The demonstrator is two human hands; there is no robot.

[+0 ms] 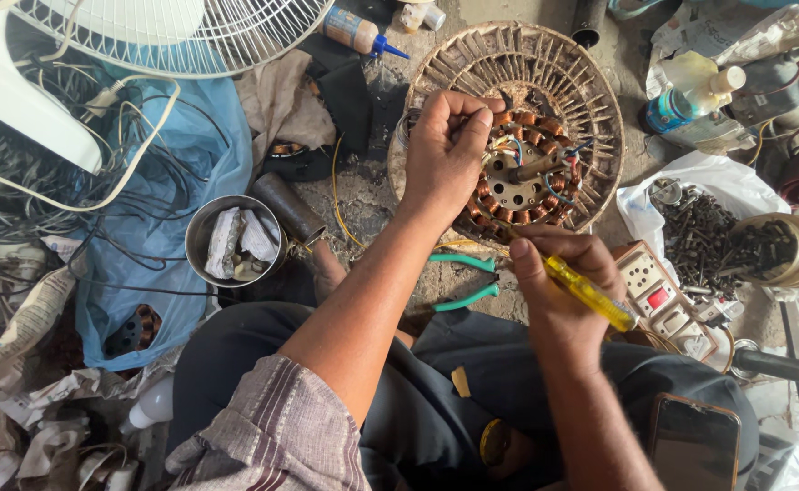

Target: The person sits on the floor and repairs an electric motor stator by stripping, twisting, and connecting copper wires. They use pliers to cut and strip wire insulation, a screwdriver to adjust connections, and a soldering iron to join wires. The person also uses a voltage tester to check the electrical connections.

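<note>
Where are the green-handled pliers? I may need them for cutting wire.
In the head view, the green-handled pliers lie on the floor between the person's forearms, just below the fan motor stator, left of the right hand.

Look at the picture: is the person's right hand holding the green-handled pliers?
No. The right hand grips a yellow screwdriver, while the pliers lie untouched on the floor between the forearms.

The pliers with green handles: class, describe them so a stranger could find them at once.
Start at the big round fan motor with copper coils. Just below it, on the ground between the person's forearms, lie the pliers. Their green handles mark them out from the yellow screwdriver in the right hand.
</note>
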